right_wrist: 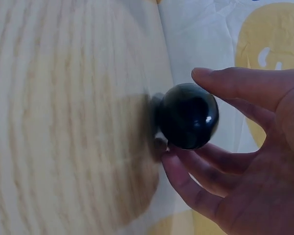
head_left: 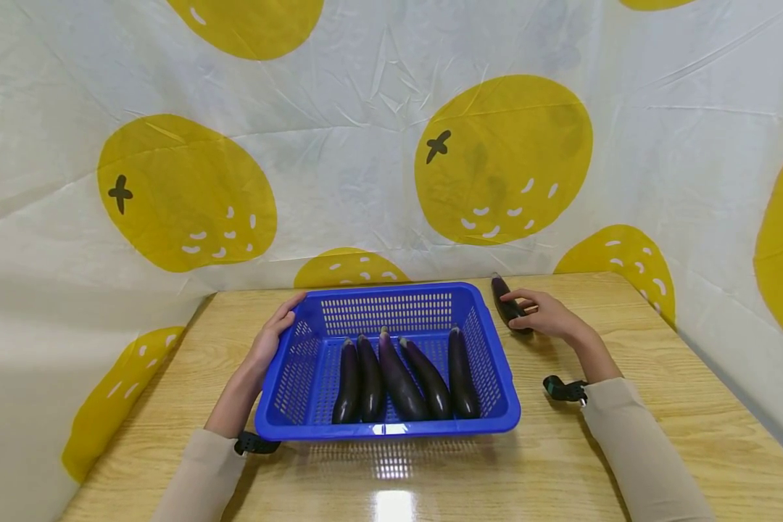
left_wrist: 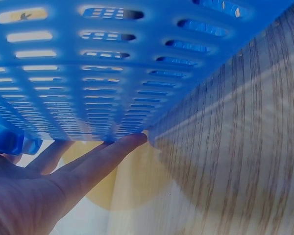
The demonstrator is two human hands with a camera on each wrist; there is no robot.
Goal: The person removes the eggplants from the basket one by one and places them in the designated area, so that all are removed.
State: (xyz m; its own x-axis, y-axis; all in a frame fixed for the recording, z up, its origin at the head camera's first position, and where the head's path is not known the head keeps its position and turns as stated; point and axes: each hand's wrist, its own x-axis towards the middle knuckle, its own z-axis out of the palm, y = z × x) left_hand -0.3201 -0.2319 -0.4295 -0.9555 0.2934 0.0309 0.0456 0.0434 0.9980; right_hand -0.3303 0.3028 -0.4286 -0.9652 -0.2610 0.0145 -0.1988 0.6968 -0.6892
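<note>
Sleeves (head_left: 646, 449): nearest the camera, both low in the head view over the desk (head_left: 711, 395).
Left grip (head_left: 269, 335): straight fingers laid along the basket (head_left: 388, 432) on the outside of its left wall; we find nothing clamped.
Right grip (head_left: 544, 316): clamped on the eggplant (head_left: 507, 310), thumb to one side, fingers to the other.
Eggplant: just outside the basket's far right corner, at the desk; whether it is lifted or bears on the wood, we cannot tell.
Slip risk: we judge that the glossy, rounded skin could turn between the fingertips, since the hold looks light; let go, it could roll.
Rim risk: should it move basketward at this height, we expect the wall to catch it.
Push risk: uneven pressure from the left grip could slide the basket rightward into the eggplant.
Stalk: points away from the person, towards the cloth (head_left: 352, 181) and slightly left; the blunt end faces near and right.
Long axis: slants from far left to near right; from the right wrist we see it almost end-on.
Five others (head_left: 399, 378): inside the basket, stalks likewise pointing away.
</note>
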